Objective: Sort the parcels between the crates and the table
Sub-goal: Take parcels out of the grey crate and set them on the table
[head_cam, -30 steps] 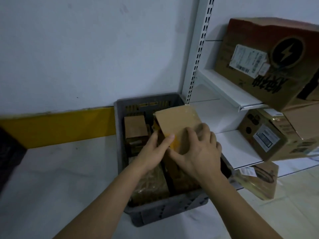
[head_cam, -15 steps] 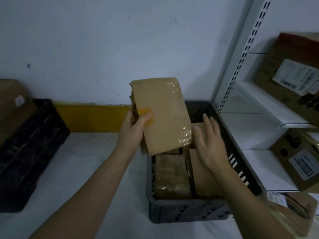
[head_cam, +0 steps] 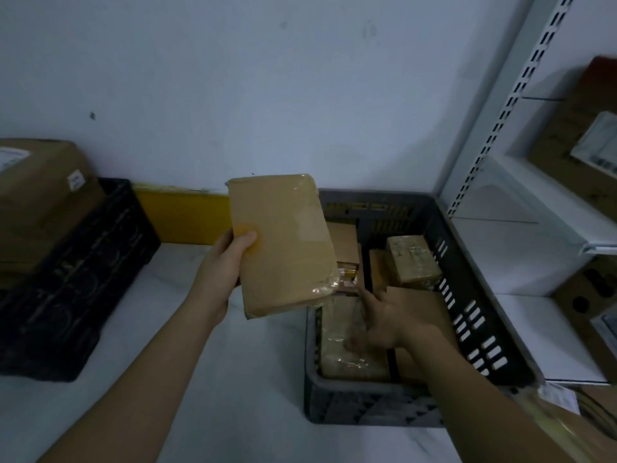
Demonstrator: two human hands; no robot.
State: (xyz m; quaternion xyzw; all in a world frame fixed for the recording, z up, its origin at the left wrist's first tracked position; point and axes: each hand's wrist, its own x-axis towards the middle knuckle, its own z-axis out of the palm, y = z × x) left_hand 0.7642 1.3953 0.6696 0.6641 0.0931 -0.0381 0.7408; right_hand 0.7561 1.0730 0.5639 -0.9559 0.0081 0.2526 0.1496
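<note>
Here, a flat brown taped parcel (head_cam: 282, 243) is gripped at its left edge by the left hand (head_cam: 230, 259), thumb on its face, and held up above the white bench (head_cam: 233, 379), partly over the grey crate (head_cam: 467, 295). The right hand (head_cam: 384, 320) is lowered into that crate among the parcels, fingers pointing down; whether anything is grasped cannot be told. A black crate (head_cam: 76, 279) stands at the left.

Left hand (head_cam: 224, 262) grips a taped brown parcel (head_cam: 282, 243) aloft; right hand (head_cam: 384, 320) reaches into the grey crate (head_cam: 474, 295).
</note>
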